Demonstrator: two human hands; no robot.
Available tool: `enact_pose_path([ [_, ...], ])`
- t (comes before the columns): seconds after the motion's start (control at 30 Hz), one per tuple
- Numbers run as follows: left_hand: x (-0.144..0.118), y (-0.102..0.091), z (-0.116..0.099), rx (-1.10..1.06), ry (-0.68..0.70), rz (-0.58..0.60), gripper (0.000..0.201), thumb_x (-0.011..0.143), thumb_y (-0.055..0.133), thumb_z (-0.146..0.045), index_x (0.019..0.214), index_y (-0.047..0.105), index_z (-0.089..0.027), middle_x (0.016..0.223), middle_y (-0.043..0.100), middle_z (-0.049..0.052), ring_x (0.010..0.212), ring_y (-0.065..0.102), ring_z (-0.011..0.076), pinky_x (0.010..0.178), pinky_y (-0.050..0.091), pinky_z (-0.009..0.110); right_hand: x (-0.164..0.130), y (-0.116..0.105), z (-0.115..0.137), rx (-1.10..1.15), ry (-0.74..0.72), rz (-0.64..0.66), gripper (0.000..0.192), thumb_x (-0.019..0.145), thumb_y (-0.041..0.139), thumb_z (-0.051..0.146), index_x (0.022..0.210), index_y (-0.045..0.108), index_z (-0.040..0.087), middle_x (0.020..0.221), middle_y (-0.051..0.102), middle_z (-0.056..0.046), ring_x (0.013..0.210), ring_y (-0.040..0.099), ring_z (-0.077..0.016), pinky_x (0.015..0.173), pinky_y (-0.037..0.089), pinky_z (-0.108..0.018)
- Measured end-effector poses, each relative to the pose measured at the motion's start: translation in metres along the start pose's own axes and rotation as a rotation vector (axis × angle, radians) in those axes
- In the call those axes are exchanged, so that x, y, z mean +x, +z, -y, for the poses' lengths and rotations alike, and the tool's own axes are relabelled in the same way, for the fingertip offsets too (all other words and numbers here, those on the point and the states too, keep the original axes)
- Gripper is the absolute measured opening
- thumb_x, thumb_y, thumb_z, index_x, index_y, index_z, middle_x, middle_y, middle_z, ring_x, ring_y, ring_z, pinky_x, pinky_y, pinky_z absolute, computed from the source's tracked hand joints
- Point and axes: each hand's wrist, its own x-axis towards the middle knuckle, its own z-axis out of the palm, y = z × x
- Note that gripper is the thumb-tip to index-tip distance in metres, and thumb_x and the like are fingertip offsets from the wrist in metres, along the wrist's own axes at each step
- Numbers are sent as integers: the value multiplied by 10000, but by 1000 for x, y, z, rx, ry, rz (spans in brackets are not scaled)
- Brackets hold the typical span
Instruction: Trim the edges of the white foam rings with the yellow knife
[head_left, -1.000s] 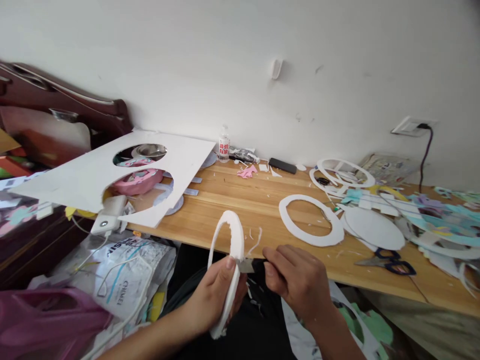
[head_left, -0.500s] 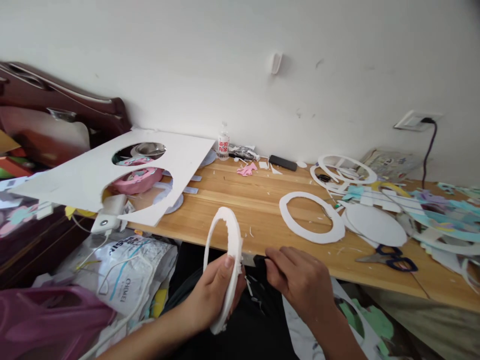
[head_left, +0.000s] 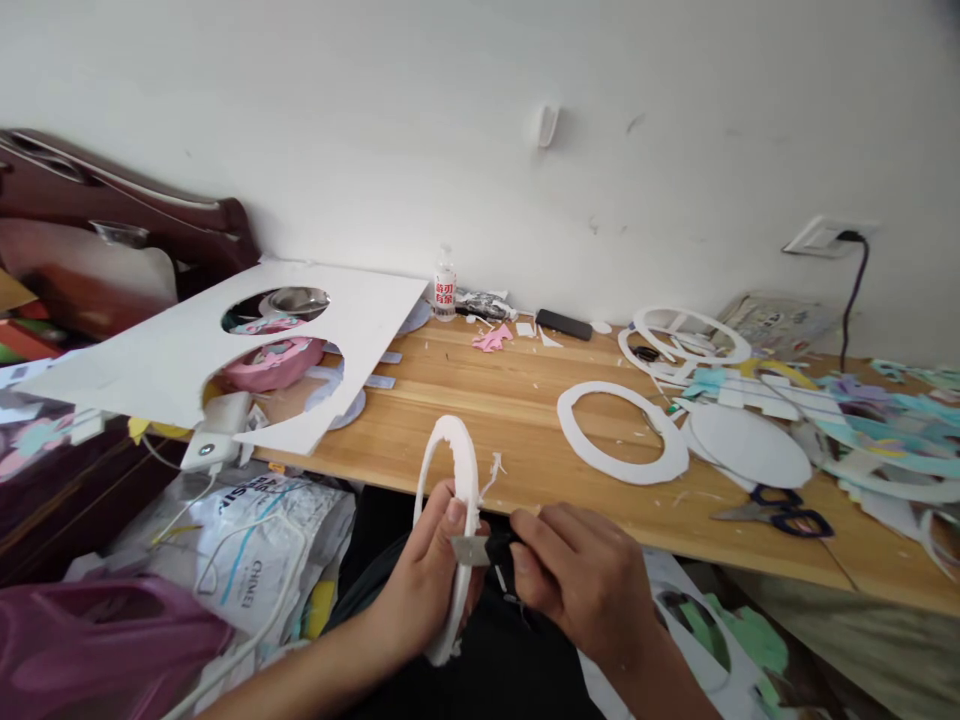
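My left hand grips a white foam ring and holds it upright above my lap, in front of the table edge. The ring's edge is rough, with small crumbs along it. In my right hand is a utility knife with a dark handle, its blade pointing left and lying across the ring's edge close to my left thumb. A thin shaving sticks out beside the ring. The lower fingers of my left hand are partly hidden behind the ring.
Another white ring lies on the wooden table. Blue-handled scissors and white discs lie to the right. A white board with round holes overhangs the left side. A bottle and black case stand near the wall.
My right hand has moved left with the knife, and the blade now crosses the ring's edge. A thin shaving now sticks up beside the ring. My left hand has barely moved.
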Motion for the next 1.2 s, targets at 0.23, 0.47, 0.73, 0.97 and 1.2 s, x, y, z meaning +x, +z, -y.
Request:
enact_pose_path([
  [0.23,0,-6,6,44,-58,-19,429,868,582,-610,968,458,-211,500,500,-97,321,377,62,328,281,174,1,-4,-1,36,-21,42,252,996,426,287,896,638,195,653,575,-4,593,504,-152,590,303,-302],
  [0.47,-4,-5,5,54,-17,61,422,888,541,-620,910,477,-203,453,458,-90,354,361,72,353,292,169,5,-2,-8,-5,-3,6,247,988,438,267,876,641,180,653,582,-15,602,507,-148,601,313,-294],
  [0.73,5,-2,-4,-86,-46,108,476,902,507,-618,676,473,-200,354,444,-58,273,343,80,302,296,178,0,5,-3,63,-28,13,291,1006,398,288,925,654,175,670,589,-24,611,511,-156,601,312,-295],
  [0.97,9,9,-24,-179,-80,49,462,799,680,-584,665,473,-193,409,423,-85,275,290,48,271,281,150,-3,9,-9,45,8,-21,255,999,422,273,892,632,177,673,574,-25,613,488,-164,601,301,-298],
  [1.2,10,15,-41,-178,-89,-31,377,762,771,-463,812,500,-205,544,467,-92,373,344,40,340,337,131,-3,4,-10,89,7,-56,237,994,409,256,906,611,167,671,550,-26,611,475,-159,591,300,-297],
])
